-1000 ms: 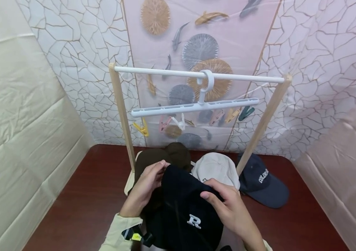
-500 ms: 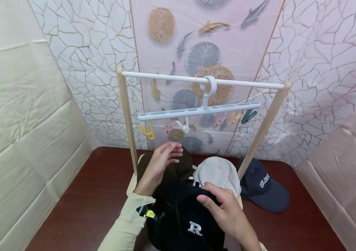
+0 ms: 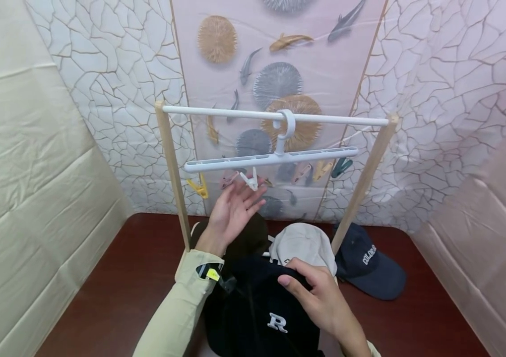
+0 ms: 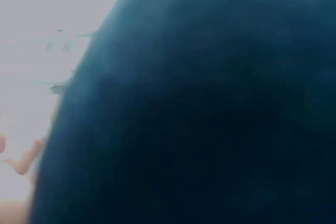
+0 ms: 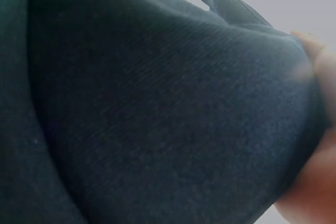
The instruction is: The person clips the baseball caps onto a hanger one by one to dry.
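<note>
My right hand (image 3: 326,300) grips the upper right edge of a black baseball cap (image 3: 241,305) with a raised white R, its thumb lying on the near side. Dark cap fabric fills most of both wrist views, and in the right wrist one my fingers (image 5: 320,182) hold its edge. Palm up and fingers spread, my left hand (image 3: 228,218) is raised beside a white clip (image 3: 250,180) that hangs below a white hanger (image 3: 271,158). Some fingertips lie behind that clip; whether they touch it I cannot tell. A pink clip (image 3: 229,179) hangs just left of it.
The hanger hooks over a white rod (image 3: 217,112) on a wooden-legged stand. A yellow clip (image 3: 198,186) and several others hang from it. Brown (image 3: 253,238), off-white (image 3: 304,243) and navy (image 3: 369,267) caps lie on the dark red table (image 3: 101,297).
My left hand has let go of the black cap and risen to the white clip, its fingers spreading. The right hand keeps its grip, and the cap's top has sagged lower.
</note>
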